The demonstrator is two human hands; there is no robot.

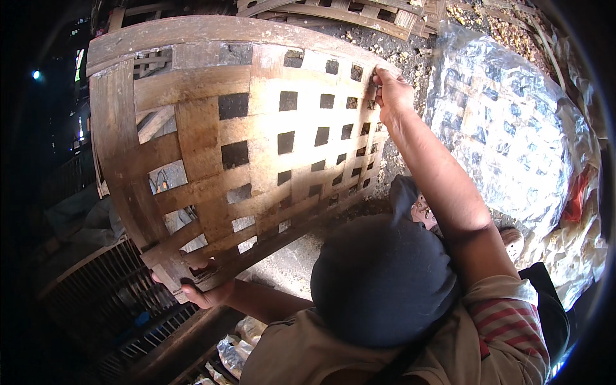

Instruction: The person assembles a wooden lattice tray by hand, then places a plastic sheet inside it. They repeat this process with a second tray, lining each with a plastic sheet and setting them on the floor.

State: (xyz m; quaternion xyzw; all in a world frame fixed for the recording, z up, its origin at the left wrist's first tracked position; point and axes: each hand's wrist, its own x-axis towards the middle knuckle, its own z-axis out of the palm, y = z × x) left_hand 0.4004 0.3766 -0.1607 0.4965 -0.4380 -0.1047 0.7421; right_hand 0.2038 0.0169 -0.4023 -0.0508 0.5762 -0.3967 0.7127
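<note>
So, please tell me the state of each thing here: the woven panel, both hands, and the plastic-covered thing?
woven wooden panel: held up tilted, gripped at two edges
left hand: closed on the panel's lower corner
right hand: gripping the panel's upper right edge
plastic-wrapped lattice: lying covered beside the panel

Single head fisheye, looking steeply down, close above woven basket.

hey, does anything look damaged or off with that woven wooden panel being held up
The woven wooden panel is held tilted, left hand at its lower corner, right hand at its upper right edge. Its weave is uneven: tight small gaps on the right, wider irregular openings on the left, with dark staining there. No clear break shows.
</note>
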